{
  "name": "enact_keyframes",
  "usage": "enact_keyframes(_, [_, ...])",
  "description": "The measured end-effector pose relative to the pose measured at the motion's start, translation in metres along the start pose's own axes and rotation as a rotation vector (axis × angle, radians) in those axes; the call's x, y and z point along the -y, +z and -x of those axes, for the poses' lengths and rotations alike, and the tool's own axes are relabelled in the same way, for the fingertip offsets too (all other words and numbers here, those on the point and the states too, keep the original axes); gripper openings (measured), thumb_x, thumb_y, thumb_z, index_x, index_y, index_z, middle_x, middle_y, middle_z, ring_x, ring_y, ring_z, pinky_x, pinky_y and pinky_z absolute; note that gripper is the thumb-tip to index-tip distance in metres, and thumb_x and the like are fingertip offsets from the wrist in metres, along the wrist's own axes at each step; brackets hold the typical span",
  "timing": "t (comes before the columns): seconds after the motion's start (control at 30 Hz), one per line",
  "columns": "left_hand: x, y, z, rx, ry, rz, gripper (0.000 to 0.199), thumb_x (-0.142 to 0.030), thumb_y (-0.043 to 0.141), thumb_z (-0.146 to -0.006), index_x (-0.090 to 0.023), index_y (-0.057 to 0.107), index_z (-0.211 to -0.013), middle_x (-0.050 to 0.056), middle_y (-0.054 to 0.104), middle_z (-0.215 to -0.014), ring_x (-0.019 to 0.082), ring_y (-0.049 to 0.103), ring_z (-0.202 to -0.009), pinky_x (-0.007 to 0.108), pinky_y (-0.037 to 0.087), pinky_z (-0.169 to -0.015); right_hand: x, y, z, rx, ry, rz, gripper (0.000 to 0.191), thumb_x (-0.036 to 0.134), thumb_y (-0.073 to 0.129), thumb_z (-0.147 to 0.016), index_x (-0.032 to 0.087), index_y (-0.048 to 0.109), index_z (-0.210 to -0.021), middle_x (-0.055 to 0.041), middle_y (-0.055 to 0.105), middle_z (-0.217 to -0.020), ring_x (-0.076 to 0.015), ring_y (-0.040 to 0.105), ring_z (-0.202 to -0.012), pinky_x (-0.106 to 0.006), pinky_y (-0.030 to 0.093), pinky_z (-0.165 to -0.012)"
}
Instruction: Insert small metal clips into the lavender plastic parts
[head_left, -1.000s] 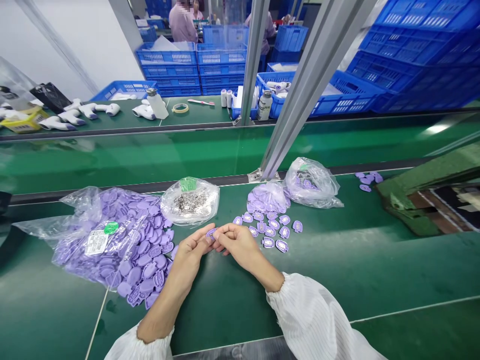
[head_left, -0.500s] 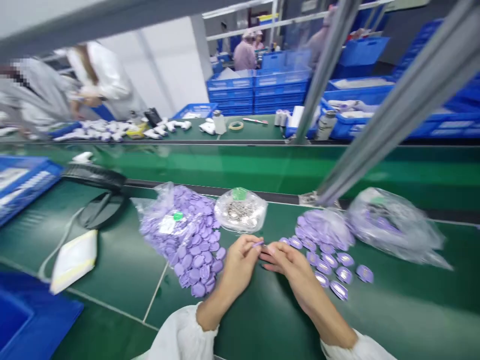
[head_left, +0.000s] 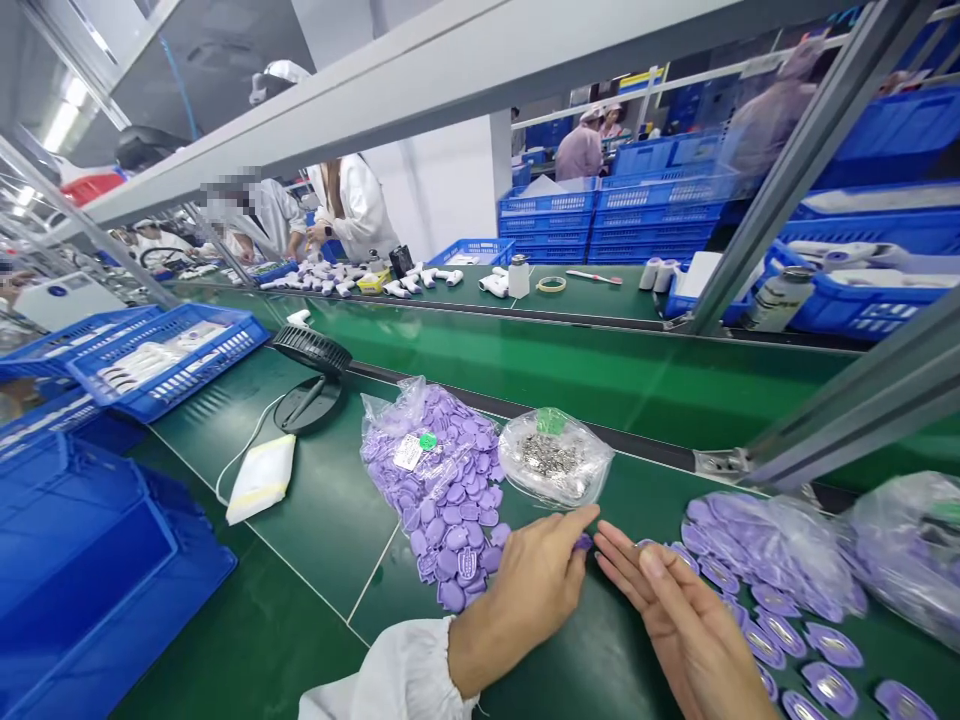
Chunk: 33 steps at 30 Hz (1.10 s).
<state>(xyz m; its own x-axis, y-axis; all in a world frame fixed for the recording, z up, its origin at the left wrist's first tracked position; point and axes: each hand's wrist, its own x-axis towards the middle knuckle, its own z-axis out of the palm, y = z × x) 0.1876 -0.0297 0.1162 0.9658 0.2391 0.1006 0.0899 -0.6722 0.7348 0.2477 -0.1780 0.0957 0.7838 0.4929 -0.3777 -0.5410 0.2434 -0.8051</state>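
left hand (head_left: pixel 536 565): fingers and thumb pinched on a purple part (head_left: pixel 583 542), mostly hidden, held over the bench (head_left: pixel 330 500) between both hands
right hand (head_left: pixel 690 615): loosely open, fingers nearly straight, can't tell if anything's in it
purple bag (head_left: pixel 397 425): white label (head_left: pixel 409 453), print way too small to read, green dot (head_left: pixel 428 441) beside it
metal bag (head_left: pixel 555 460): green sticker (head_left: pixel 551 421), can't make out any print
bottle (head_left: pixel 780 300): markings too blurry, sorry
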Motion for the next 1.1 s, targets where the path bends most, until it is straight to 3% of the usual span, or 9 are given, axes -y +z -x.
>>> enact_keyframes(0.07, [0.001,0.003,-0.003,0.026,-0.049,0.065,0.035,-0.022,0.047,-0.087,-0.024,0.065,-0.117,0.008,0.071,-0.099,0.024,0.066,-0.090,0.036,0.051,-0.079,0.001,-0.003,-0.002,-0.025,0.008,0.037,0.037,0.047,0.072,-0.075,0.020,0.065,-0.098,-0.0123,0.060,-0.127,-0.0270,0.060,-0.117,-0.039,0.053,-0.100])
enact_keyframes(0.17, [0.006,0.011,-0.012,-0.016,-0.263,0.409,0.018,-0.030,0.056,-0.083,-0.019,0.066,-0.093,0.007,0.070,-0.082,0.020,0.068,-0.073,0.029,0.050,-0.064,0.003,-0.005,-0.006,-0.064,0.033,0.121,0.043,0.050,0.076,-0.069,0.017,0.066,-0.095,-0.0137,0.068,-0.108,-0.0252,0.068,-0.098,-0.035,0.058,-0.088])
enact_keyframes(0.27, [0.011,0.019,-0.019,0.041,-0.463,0.810,0.030,-0.040,0.066,-0.076,-0.017,0.058,-0.093,0.006,0.070,-0.079,0.017,0.068,-0.062,0.023,0.047,-0.053,0.008,-0.002,-0.008,-0.107,0.045,0.200,0.046,0.052,0.076,-0.066,0.014,0.066,-0.090,-0.0117,0.071,-0.085,-0.0203,0.069,-0.075,-0.030,0.058,-0.072])
enact_keyframes(0.33, [0.012,0.022,-0.019,0.113,-0.509,0.925,0.041,-0.045,0.069,-0.073,-0.016,0.059,-0.100,0.005,0.071,-0.077,0.016,0.067,-0.060,0.024,0.048,-0.054,0.011,0.003,-0.007,-0.096,0.046,0.234,0.046,0.053,0.075,-0.067,0.013,0.065,-0.088,-0.0097,0.071,-0.078,-0.0168,0.067,-0.067,-0.026,0.055,-0.066])
enact_keyframes(0.43, [0.011,0.021,-0.017,0.137,-0.485,0.912,0.052,-0.049,0.067,-0.076,-0.012,0.063,-0.113,0.006,0.073,-0.075,0.019,0.070,-0.068,0.029,0.054,-0.066,0.012,0.008,-0.010,-0.024,0.069,0.270,0.048,0.056,0.072,-0.067,0.013,0.062,-0.086,-0.0074,0.070,-0.073,-0.0130,0.064,-0.060,-0.022,0.050,-0.060])
enact_keyframes(0.53, [0.012,0.016,-0.017,0.161,-0.492,0.918,0.056,-0.047,0.069,-0.076,-0.012,0.063,-0.119,0.010,0.075,-0.097,0.023,0.072,-0.087,0.036,0.055,-0.085,0.008,0.009,-0.016,0.005,0.093,0.297,0.048,0.056,0.071,-0.067,0.013,0.059,-0.085,-0.0053,0.068,-0.068,-0.0114,0.062,-0.056,-0.020,0.047,-0.054])
enact_keyframes(0.63, [0.013,0.012,-0.019,0.219,-0.500,0.923,0.057,-0.045,0.071,-0.075,-0.013,0.064,-0.121,0.010,0.073,-0.107,0.023,0.070,-0.095,0.038,0.052,-0.094,0.005,0.007,-0.019,-0.018,0.087,0.308,0.043,0.052,0.068,-0.070,0.013,0.058,-0.085,-0.0040,0.068,-0.068,-0.0103,0.062,-0.055,-0.020,0.047,-0.053])
enact_keyframes(0.87, [0.016,0.014,-0.016,0.238,-0.475,0.916,0.055,-0.042,0.069,-0.078,-0.015,0.062,-0.125,0.010,0.072,-0.111,0.022,0.068,-0.102,0.037,0.049,-0.101,0.010,0.004,-0.015,0.010,0.118,0.331,0.032,0.043,0.065,-0.073,0.013,0.059,-0.083,-0.0028,0.067,-0.066,-0.0100,0.061,-0.055,-0.019,0.046,-0.051])
enact_keyframes(1.1, [0.018,0.015,-0.015,0.263,-0.448,0.869,0.051,-0.043,0.068,-0.079,-0.017,0.063,-0.123,0.008,0.073,-0.110,0.022,0.068,-0.101,0.035,0.050,-0.097,0.013,0.006,-0.013,-0.028,0.116,0.384,0.028,0.041,0.063,-0.074,0.014,0.060,-0.081,-0.0030,0.066,-0.066,-0.0104,0.062,-0.056,-0.018,0.045,-0.050])
